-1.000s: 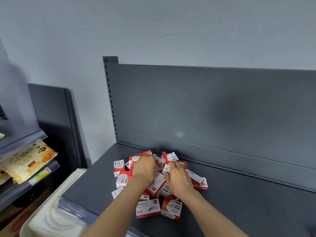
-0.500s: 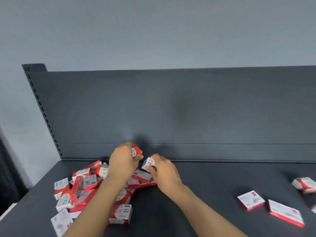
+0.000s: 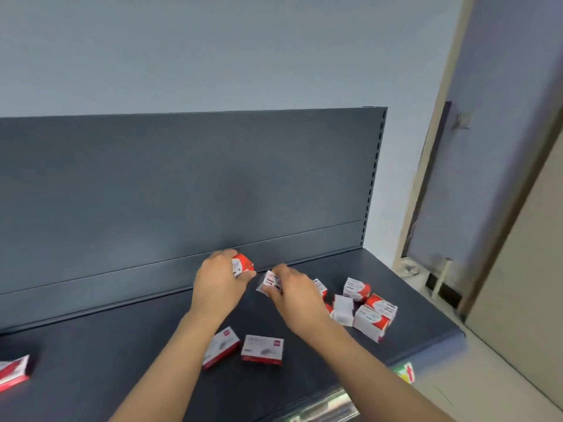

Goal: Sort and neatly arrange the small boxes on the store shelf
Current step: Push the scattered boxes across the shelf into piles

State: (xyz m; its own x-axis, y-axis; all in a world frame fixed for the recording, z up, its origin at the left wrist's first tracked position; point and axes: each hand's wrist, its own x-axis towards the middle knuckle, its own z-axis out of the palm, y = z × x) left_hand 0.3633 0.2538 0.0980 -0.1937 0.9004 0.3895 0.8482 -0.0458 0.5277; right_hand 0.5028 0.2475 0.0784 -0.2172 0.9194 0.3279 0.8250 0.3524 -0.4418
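The left hand's (image 3: 219, 287) fingers curl round a small red-and-white box (image 3: 242, 266). The right hand (image 3: 295, 296) pinches a paper-clip box (image 3: 270, 281). Both are above the matte dark-grey metal shelf (image 3: 122, 345), near its back panel (image 3: 182, 193). Two flat boxes (image 3: 262, 349) lie between the forearms, and a loose cluster (image 3: 370, 315) sits to the right.

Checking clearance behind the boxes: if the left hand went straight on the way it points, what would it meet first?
Probably the grey back panel: the left hand, gripping a red-and-white box, points at its lower strip with nothing between, though depth is unclear.
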